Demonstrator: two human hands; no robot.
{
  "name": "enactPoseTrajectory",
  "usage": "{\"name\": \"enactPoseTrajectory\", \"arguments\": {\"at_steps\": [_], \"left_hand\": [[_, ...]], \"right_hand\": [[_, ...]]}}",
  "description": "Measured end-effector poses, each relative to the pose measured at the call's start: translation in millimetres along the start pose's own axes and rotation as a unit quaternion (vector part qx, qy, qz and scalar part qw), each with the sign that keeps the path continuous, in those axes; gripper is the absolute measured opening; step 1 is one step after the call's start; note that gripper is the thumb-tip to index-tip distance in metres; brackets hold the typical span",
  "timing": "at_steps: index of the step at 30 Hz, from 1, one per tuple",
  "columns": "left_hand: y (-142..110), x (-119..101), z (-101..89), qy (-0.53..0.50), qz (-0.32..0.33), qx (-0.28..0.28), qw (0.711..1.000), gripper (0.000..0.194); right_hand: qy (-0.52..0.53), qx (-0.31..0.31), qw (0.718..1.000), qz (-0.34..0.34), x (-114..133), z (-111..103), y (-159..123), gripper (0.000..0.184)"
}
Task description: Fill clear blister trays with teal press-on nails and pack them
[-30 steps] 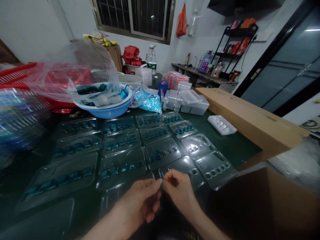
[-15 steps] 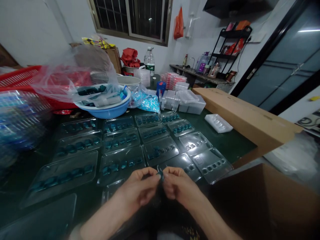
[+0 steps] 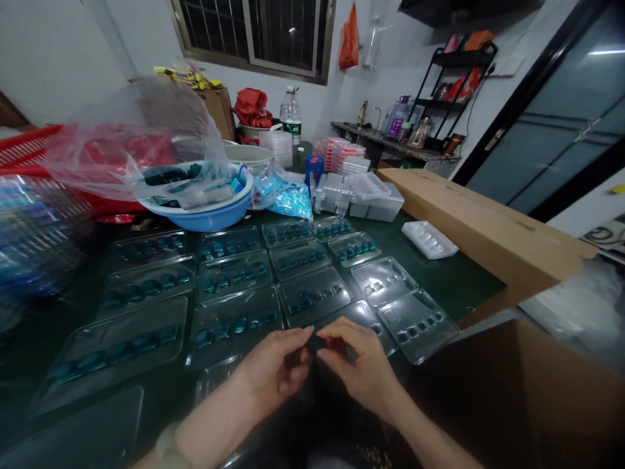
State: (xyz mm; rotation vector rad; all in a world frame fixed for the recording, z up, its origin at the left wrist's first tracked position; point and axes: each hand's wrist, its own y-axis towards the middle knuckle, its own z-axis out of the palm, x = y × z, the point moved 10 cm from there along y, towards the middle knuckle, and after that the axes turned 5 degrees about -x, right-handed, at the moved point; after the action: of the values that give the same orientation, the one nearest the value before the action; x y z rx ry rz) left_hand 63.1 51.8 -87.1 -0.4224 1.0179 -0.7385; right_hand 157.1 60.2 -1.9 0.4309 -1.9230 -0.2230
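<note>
In front of my body, my left hand is closed, its thumb and forefinger pinched at a small dark teal piece. From the other side, my right hand has thumb and forefinger curled about the same piece, which the fingertips mostly cover. Beyond the hands lie rows of clear plastic trays, each with a line of small slots. Several, such as the tray past my left hand, carry teal pieces. A tray on the right shows bare slots, and the tray in the middle is partly filled.
A blue basin under a thin plastic bag stands at the back left, by a red basket. A bag of blue bits, clear boxes and a white moulded tray sit further back. A long cardboard box borders the right.
My right hand's fingers have opened out and arched around the piece. The clear thin loop seen above the fingertips no longer shows. The view has shifted slightly.
</note>
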Motion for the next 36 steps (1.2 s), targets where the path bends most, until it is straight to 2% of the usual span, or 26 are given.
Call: {"name": "enactPoseTrajectory", "arguments": {"at_steps": [3,6,9,12,16,23,26,30,33,36], "left_hand": [[-1,-12,-1.2,0.011,0.031,0.018,0.999,0.02],[-2,-27,-12.1,0.009,0.056,-0.001,0.998,0.02],[-3,-40,-25.4,0.008,0.067,-0.035,0.997,0.019],[-5,-47,-37.9,0.001,0.072,-0.07,0.995,0.019],[-3,-55,-47.7,-0.007,0.084,-0.087,0.993,0.018],[4,-75,-54.2,0.007,0.127,-0.095,0.987,0.018],[3,-81,-54.1,0.015,0.138,-0.091,0.986,0.018],[-1,-85,-55.7,0.01,0.152,-0.091,0.984,0.018],[-3,-82,-57.3,0.006,0.154,-0.099,0.983,0.017],[-4,-80,-55.4,0.01,0.154,-0.094,0.984,0.016]], "right_hand": [[-0.058,-0.036,0.998,-0.011,-19,-23,23,0.016],[-0.172,-0.056,0.983,-0.013,-52,-43,54,0.016],[-0.253,-0.022,0.967,-0.001,-86,-42,77,0.017],[-0.286,0.004,0.958,0.002,-102,-36,85,0.017],[-0.33,0.058,0.942,-0.009,-102,-26,85,0.018],[-0.396,0.137,0.907,-0.032,-97,-6,81,0.022],[-0.418,0.15,0.895,-0.036,-86,-7,81,0.025],[-0.433,0.151,0.888,-0.038,-61,-10,91,0.038],[-0.417,0.185,0.889,-0.053,-49,10,102,0.031],[-0.401,0.227,0.886,-0.046,-57,39,114,0.021]]}}
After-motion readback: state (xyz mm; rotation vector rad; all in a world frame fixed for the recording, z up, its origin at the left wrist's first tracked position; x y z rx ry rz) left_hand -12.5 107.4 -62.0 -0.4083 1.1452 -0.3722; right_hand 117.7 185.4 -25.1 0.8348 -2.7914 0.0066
